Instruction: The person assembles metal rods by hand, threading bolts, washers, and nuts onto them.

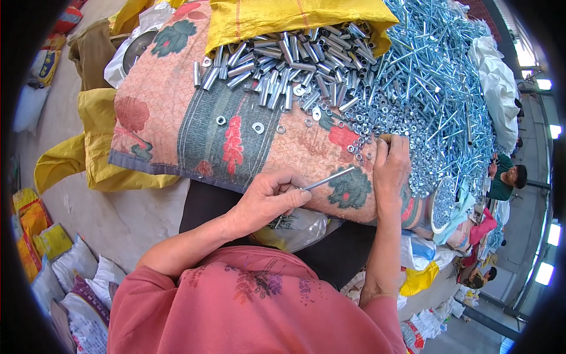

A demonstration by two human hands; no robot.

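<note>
My left hand (265,197) is closed around one end of a long thin metal bolt (331,179), whose free end points up to the right. To its right, my right hand (391,168) reaches the edge of a heap of small hex nuts (407,121), thumb and fingertips drawn together. Whatever is pinched there is too small to make out. Short shiny metal tubes (274,91) spill from a yellow woven sack (300,20) at the far side. A few loose washers (257,128) lie on the flowered cloth (159,112) in front of me.
A big heap of long bolts (439,59) rises at the far right. A white tub of small parts (443,203) stands right of my right hand. In my lap is a clear plastic bag (300,230). Filled sacks (76,265) line the left floor; other people (507,177) sit far right.
</note>
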